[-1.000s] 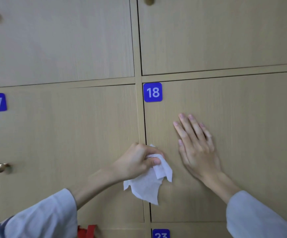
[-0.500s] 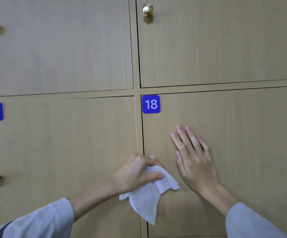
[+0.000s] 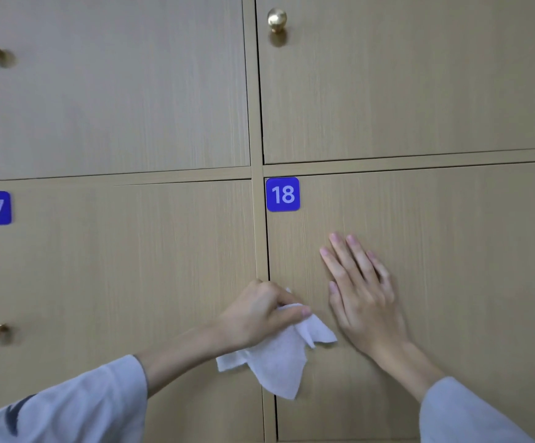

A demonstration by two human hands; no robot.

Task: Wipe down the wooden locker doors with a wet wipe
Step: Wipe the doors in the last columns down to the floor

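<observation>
While the left hand [image 3: 256, 314] pinches a crumpled white wipe [image 3: 279, 356] against the left edge of door 18 [image 3: 435, 251], the right hand [image 3: 360, 295] lies flat, fingers straight, just beside it.

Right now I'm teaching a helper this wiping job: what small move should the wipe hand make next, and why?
Probably slide the left hand rightward across door 18. It grips the wet wipe at that door's left edge, beside the frame strip, while the right hand lies flat on the panel.
</observation>
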